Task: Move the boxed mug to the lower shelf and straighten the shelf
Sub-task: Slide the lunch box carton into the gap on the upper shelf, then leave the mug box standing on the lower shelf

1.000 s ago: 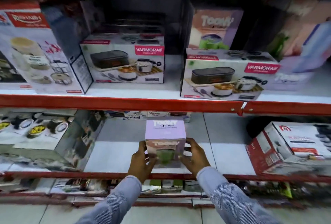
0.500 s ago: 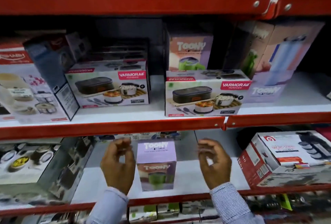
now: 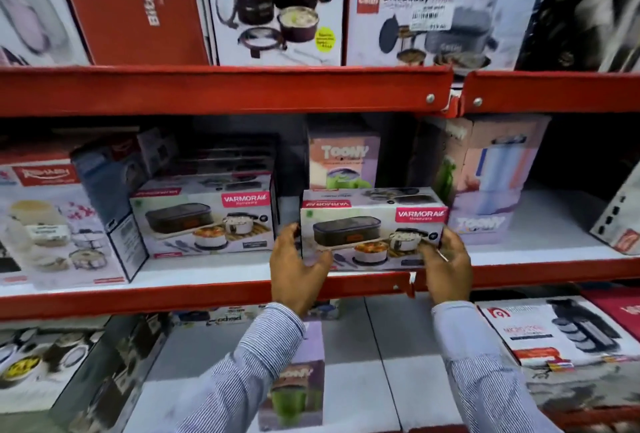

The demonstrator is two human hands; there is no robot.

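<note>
The purple Toony boxed mug [image 3: 300, 380] stands upright on the lower shelf [image 3: 353, 394], partly hidden behind my left sleeve. On the middle shelf [image 3: 194, 294] my left hand [image 3: 296, 271] grips the left end of a Varmora lunch-box carton [image 3: 372, 228] and my right hand [image 3: 448, 266] grips its right end. The carton sits at the shelf's front edge. Behind it stands a second Toony mug box [image 3: 343, 162].
Another Varmora carton [image 3: 202, 219] lies left of the held one. A tall pastel Toony bottle box [image 3: 491, 180] stands to the right. Larger cartons fill the far left [image 3: 52, 225], the top shelf [image 3: 436, 17] and the lower shelf's right side [image 3: 557, 332].
Both hands let go of the mug box on the lower shelf, rose to the middle shelf and took hold of the right Varmora carton. The camera tilted upward.
</note>
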